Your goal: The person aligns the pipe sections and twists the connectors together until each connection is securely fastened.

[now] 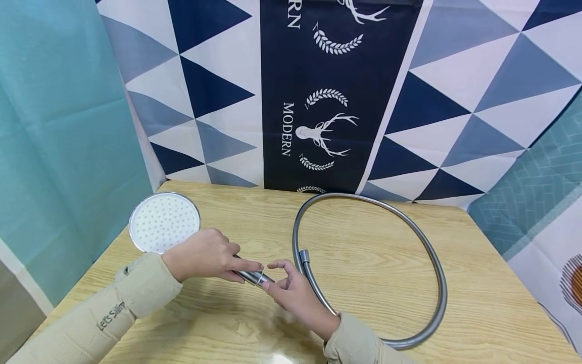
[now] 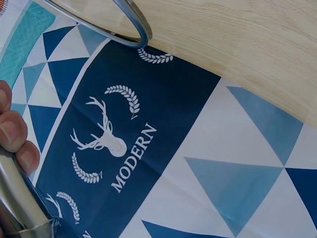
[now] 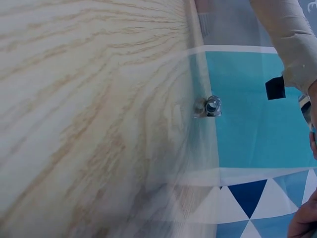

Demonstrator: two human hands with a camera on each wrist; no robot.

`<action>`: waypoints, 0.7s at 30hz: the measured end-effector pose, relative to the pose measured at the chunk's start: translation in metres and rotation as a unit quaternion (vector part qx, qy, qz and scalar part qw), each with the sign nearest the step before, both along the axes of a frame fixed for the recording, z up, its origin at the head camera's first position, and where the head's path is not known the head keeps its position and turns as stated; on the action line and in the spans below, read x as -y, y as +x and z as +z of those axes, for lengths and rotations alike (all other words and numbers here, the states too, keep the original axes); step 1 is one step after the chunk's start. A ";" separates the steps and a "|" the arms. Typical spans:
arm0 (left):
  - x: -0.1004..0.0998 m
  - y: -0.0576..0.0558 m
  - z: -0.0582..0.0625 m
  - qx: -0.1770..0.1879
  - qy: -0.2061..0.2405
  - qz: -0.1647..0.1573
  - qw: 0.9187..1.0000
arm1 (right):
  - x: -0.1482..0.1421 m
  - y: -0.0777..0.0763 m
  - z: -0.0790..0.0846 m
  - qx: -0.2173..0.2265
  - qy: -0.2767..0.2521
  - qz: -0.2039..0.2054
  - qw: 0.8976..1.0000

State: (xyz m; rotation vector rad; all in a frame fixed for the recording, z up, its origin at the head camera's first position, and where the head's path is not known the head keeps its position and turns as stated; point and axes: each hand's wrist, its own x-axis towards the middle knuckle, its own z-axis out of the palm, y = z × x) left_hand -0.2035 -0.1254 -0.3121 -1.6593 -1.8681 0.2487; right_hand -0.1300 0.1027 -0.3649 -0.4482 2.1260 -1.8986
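A round shower head with a white nozzle face lies at the table's left, face up. My left hand grips its chrome handle, index finger stretched along it towards the handle's end. At that end is my right hand; its thumb seems to touch the handle, while the curved index finger stands a little apart above. The left wrist view shows the chrome handle with a clear band round its end and several left fingertips. In the right wrist view, part of the right hand shows at the edge.
A grey metal shower hose lies looped on the wooden table at the right, its end fitting inside the loop. A small shiny piece with a round opening sits near the table edge. Patterned cloth hangs behind.
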 end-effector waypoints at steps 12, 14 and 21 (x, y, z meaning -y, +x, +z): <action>-0.001 -0.003 -0.002 0.044 0.008 0.006 0.999 | 0.001 -0.001 -0.005 -0.087 0.008 -0.067 0.994; -0.001 -0.003 -0.002 0.046 0.007 0.008 0.999 | 0.000 -0.002 -0.004 -0.078 0.005 -0.073 0.994; -0.002 -0.005 0.000 0.042 0.005 0.009 0.999 | -0.004 -0.005 0.001 -0.074 0.012 -0.069 0.995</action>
